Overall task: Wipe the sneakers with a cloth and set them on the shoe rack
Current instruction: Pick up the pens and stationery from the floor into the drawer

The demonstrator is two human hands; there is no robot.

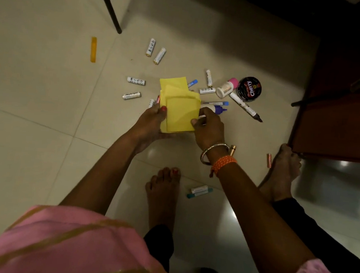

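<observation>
Above the pale tiled floor (pixel 39 96), both hands hold a stack of yellow paper sheets (pixel 180 113) between them. The sheets are bright yellow, flat and rectangular, unevenly stacked so that several corners fan out at the top; whether they are paper or thin cloth cannot be told with certainty. The left hand (pixel 152 123) supports the stack from the left edge and underneath, thumb curled onto the front face. The right hand (pixel 209 127) grips the right edge, thumb pinching the lower corner and fingers curled behind. The right wrist carries a metal bangle (pixel 214 152) and an orange braided band (pixel 224 163). Scattered on the floor around the stack lie white batteries (pixel 136 81), a black marker (pixel 246 107) with white barrel, a blue-capped pen (pixel 216 103), a white bottle with pink cap (pixel 227 87), and a round black polish tin (pixel 249 89) lettered "Cherry", touching the marker. A yellow strip (pixel 93 49) lies well apart to the left. Two bare feet rest on the floor; the left foot (pixel 163 190) lies just beside a small white and teal item (pixel 199 191). A dark wooden cabinet (pixel 335 126) stands at the right. No sneakers or shoe rack can be identified.
</observation>
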